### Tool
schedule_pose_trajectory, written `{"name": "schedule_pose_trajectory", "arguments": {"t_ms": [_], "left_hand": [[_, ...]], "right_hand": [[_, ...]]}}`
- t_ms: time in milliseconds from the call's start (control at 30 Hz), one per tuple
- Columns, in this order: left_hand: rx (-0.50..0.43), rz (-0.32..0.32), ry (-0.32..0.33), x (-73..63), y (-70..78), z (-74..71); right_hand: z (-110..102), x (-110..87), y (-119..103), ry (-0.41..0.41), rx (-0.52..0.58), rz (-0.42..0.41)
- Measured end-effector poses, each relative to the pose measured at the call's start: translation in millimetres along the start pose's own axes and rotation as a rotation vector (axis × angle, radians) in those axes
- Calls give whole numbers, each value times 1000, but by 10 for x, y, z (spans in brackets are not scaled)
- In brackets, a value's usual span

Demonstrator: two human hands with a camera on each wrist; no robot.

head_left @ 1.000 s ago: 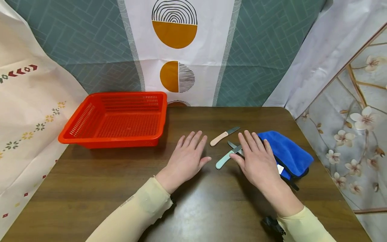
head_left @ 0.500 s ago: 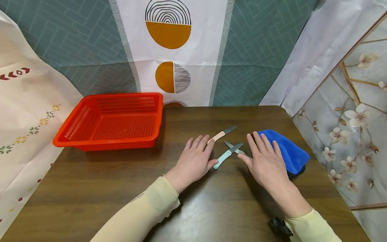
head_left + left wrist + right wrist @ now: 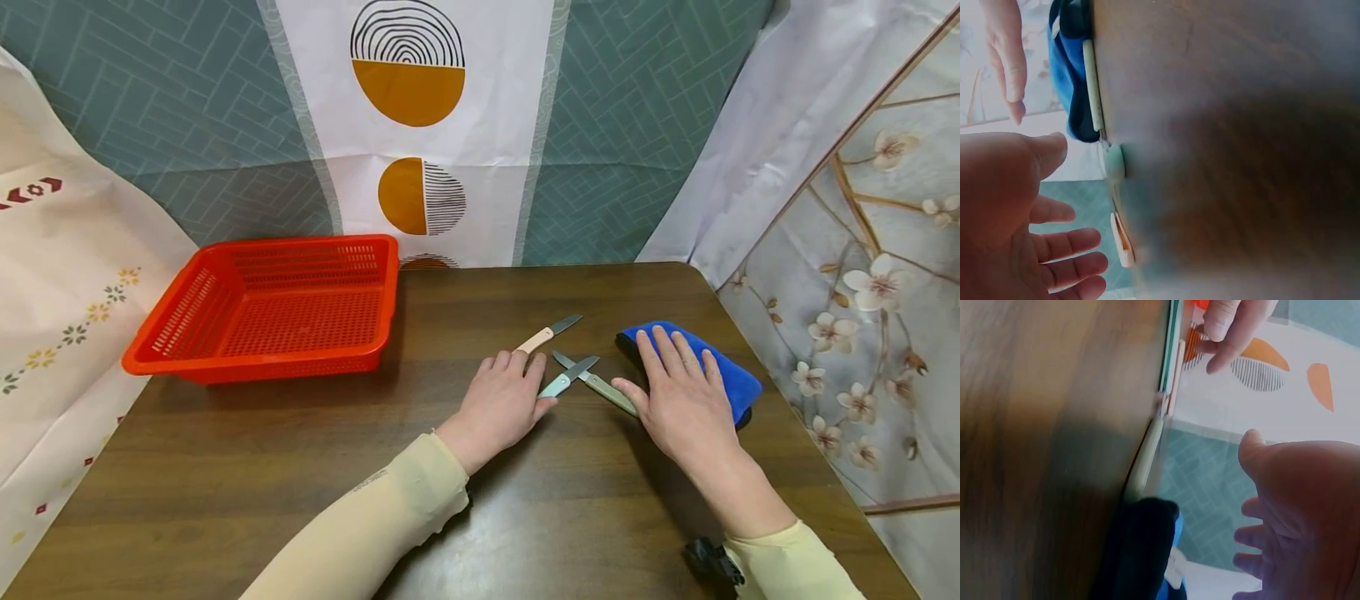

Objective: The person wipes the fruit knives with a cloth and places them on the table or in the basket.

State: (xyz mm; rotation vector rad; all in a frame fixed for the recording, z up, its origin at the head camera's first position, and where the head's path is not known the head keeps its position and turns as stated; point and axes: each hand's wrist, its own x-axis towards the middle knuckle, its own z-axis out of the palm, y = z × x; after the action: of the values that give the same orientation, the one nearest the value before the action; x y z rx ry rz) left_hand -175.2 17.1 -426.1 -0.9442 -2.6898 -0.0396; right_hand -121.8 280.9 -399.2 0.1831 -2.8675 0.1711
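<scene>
Three small knives lie on the wooden table in the head view. One has a peach handle (image 3: pixel 536 340), one a mint handle (image 3: pixel 555 386), and one an olive-green handle (image 3: pixel 611 395); the mint and olive knives cross at their blades. My left hand (image 3: pixel 501 404) hovers above the handle ends of the peach and mint knives, hiding parts of both, fingers spread and slightly bent. Over the blue fabric pouch (image 3: pixel 741 385) with black edging, my right hand (image 3: pixel 686 404) is held with fingers extended. Both wrist views show gaps between palms and things; neither hand holds anything.
A red plastic basket (image 3: pixel 262 367) with perforated walls stands at the table's back left. The brown table (image 3: pixel 315 467) ends at patterned cloth hangings behind and on both sides.
Both hands have moved to the right, the left over the knife handles and the right further over the pouch. More of the olive knife shows. The view has turned slightly right.
</scene>
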Motion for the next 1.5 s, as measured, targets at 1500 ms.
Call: {"name": "schedule_pose_trajectory", "arguments": {"t_ms": [1500], "left_hand": [[58,-127,-208,458,331,78]], "right_hand": [[-30,209,811,-192,-45,200]]}}
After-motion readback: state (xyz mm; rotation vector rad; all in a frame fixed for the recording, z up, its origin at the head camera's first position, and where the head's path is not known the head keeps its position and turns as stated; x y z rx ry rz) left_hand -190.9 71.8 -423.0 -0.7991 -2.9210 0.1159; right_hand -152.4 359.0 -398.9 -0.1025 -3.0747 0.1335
